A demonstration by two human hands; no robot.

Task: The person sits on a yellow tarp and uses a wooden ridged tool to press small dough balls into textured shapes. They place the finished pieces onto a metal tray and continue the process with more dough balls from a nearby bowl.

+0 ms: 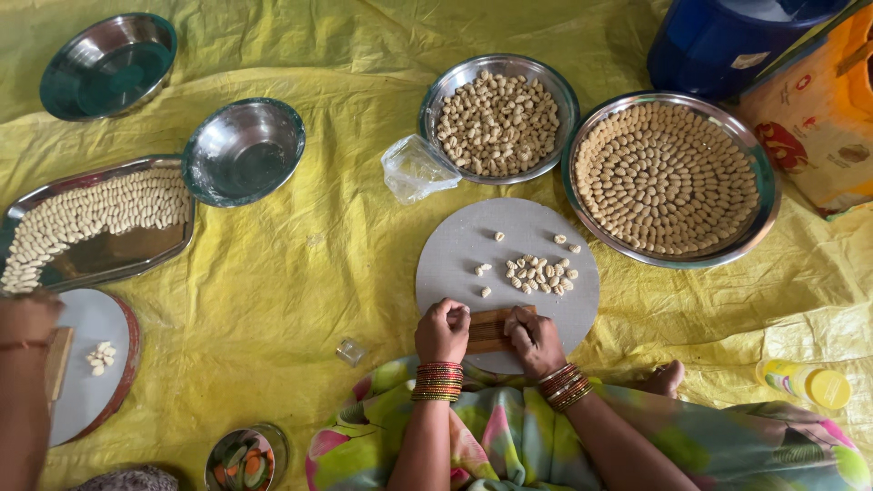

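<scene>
Both hands work at the near edge of the round grey board (pixel 464 250): the left hand (pixel 443 331) is curled shut, steadying a small ridged wooden paddle (pixel 488 331), while the right hand (pixel 533 338) presses a dough piece against it with closed fingers. Shaped dough shells (pixel 540 273) lie mid-board; a filled steel tray (pixel 671 177) sits right. Rolling looks underway; next likely needs a flick forward.

One head-worn view looks steeply down, close over the floor.
</scene>
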